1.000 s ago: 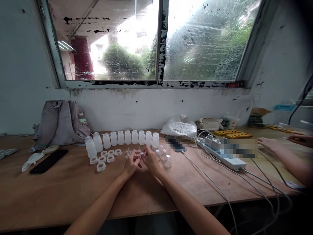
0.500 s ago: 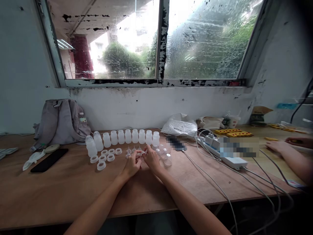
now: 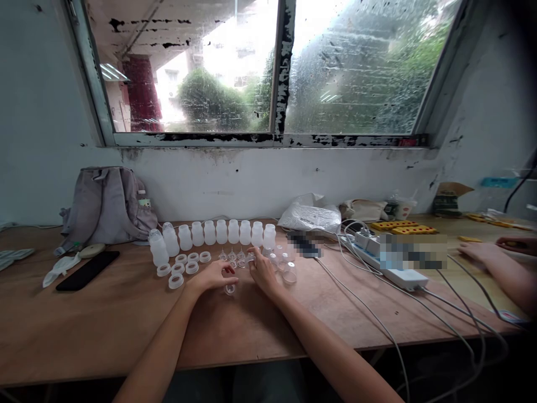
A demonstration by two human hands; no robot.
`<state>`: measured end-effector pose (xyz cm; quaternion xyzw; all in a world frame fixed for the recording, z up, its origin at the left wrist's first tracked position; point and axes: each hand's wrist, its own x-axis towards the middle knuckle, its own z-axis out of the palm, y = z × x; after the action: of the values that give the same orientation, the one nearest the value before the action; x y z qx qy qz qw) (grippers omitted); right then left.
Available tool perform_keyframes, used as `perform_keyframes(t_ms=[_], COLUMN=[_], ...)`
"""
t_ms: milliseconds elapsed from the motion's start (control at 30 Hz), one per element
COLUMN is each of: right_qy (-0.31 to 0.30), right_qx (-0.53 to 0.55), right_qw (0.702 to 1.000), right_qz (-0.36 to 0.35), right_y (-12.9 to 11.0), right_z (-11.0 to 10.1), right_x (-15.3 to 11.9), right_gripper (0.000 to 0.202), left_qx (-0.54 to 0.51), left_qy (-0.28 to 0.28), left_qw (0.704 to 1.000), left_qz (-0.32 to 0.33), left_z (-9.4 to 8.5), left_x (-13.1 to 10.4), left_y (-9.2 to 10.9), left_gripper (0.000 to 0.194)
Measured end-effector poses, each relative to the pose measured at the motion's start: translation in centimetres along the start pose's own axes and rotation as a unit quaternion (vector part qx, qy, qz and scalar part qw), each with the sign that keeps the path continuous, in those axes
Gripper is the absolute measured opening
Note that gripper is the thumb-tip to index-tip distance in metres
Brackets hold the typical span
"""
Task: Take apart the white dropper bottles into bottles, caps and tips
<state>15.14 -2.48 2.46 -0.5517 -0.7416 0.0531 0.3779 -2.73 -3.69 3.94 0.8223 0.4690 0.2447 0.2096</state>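
My left hand is open, its fingers curved apart above a small clear part that lies on the table. To its right, my right hand has its fingertips together at the clear nipples; what they hold, if anything, is too small to make out. Behind both hands stands a row of frosted bottles, the leftmost ones with tops on. Several white rings lie left of my left hand. Clear domed caps sit just right of my right hand.
A black phone and a grey backpack are at the left. On the right are a plastic bag, a power strip with trailing cables, yellow blocks and another person's hands.
My hands were together at a small part and are now apart. The left one has opened and moved left; a clear part now lies below it. The view has shifted slightly.
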Motion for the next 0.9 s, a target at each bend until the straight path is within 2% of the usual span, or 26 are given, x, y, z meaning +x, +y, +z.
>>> perform_keyframes(t_ms=[167,267,333,400,500,567,733,900], right_qy=[-0.014,-0.018,-0.018,-0.017,-0.020,-0.021,-0.029,-0.032], right_qx=[-0.010,-0.010,-0.010,-0.011,-0.009,-0.001,0.034,0.035], right_qw=[1.000,1.000,1.000,1.000,1.000,0.999,0.996,0.996], right_qz=[-0.008,-0.010,-0.013,-0.015,-0.015,-0.024,-0.073,-0.076], right_y=[0.1,0.2,0.2,0.3,0.3,0.3,0.4,0.6], right_z=[0.2,0.4,0.5,0.5,0.5,0.4,0.4,0.8], right_x=[-0.1,-0.1,-0.1,-0.1,-0.1,-0.1,-0.1,-0.1], right_gripper=[0.038,0.037,0.037,0.036,0.038,0.039,0.036,0.034], left_qx=[-0.058,-0.124,-0.168,-0.192,-0.166,-0.126,-0.087,-0.063], left_qy=[-0.087,-0.167,-0.192,-0.149,-0.016,0.041,0.060,0.062], left_qw=[0.992,0.972,0.960,0.966,0.984,0.989,0.992,0.993], left_qz=[-0.066,-0.106,-0.111,-0.089,-0.059,-0.058,-0.070,-0.079], left_z=[-0.1,-0.6,-0.9,-1.1,-1.1,-1.0,-0.8,-0.5], left_x=[-0.4,-0.7,-0.7,-0.6,-0.1,0.2,0.2,0.1], left_y=[-0.3,-0.1,-0.1,-0.4,-1.1,-1.6,-2.4,-2.9], left_gripper=[0.034,0.039,0.042,0.039,0.028,0.021,0.020,0.025])
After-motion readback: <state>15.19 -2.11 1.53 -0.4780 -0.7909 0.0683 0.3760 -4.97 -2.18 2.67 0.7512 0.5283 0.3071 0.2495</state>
